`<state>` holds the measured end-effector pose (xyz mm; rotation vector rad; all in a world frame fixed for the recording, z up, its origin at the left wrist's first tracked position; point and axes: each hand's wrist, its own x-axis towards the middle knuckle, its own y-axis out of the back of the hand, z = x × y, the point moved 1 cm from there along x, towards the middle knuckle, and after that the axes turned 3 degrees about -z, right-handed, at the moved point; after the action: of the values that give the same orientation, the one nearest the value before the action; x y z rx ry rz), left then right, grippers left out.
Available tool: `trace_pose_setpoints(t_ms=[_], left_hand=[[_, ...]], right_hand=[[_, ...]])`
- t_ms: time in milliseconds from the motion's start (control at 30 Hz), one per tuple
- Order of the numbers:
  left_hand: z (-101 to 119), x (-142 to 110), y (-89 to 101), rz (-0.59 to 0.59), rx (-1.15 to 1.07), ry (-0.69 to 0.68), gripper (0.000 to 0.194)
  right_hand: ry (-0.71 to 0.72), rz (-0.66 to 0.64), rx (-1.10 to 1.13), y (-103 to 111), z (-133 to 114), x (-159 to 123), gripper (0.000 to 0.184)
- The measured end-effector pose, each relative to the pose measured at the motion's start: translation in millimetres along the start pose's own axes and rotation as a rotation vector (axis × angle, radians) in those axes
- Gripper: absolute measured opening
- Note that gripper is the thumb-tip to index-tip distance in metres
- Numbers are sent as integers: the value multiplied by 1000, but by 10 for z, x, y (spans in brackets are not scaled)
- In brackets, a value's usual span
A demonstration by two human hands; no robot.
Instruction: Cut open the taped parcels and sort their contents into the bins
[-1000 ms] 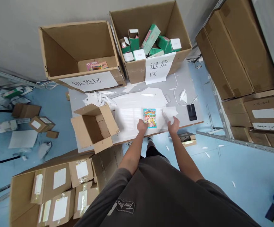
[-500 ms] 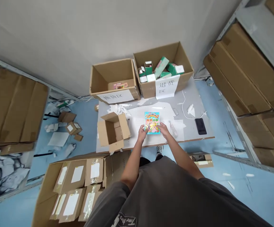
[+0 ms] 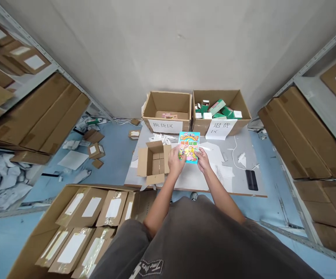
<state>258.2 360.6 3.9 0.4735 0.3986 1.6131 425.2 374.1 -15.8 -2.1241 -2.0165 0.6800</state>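
Note:
A colourful picture book with a light-blue border and Chinese lettering is held upright-facing above the table. My left hand grips its left edge, thumb on the cover. At the lower right edge, my right hand pinches the book between thumb and fingers. Just left of my left hand stands an open cardboard box, its flaps spread. Behind the book are a carton with a few pink items inside and a second carton with several green-and-white boxes. Both cartons carry handwritten paper signs.
A black phone lies at the table's right end beside a white cable. A large carton of labelled parcels stands at lower left. Shelves with brown boxes flank both sides. Scraps and small boxes litter the floor at left.
My view has tilted up and turned left. Both hands still hold the book, which now appears raised closer to the two cartons.

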Motion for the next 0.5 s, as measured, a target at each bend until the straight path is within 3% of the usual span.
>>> trace_pose_setpoints(t_ms=[133, 267, 333, 433, 500], left_hand=[[284, 48, -35, -139, -40, -133, 74], [316, 173, 17, -120, -310, -94, 66], [259, 251, 105, -154, -482, -61, 57], [154, 338, 232, -294, -742, -9, 63], [87, 363, 274, -390, -859, 25, 70]], right_hand=[[76, -13, -128, -261, -177, -131, 48], [150, -108, -188, -401, -304, -236, 47], [221, -30, -242, -391, -347, -225, 48], [257, 180, -246, -347, -388, -145, 62], [199, 184, -180, -355, -399, -90, 62]])
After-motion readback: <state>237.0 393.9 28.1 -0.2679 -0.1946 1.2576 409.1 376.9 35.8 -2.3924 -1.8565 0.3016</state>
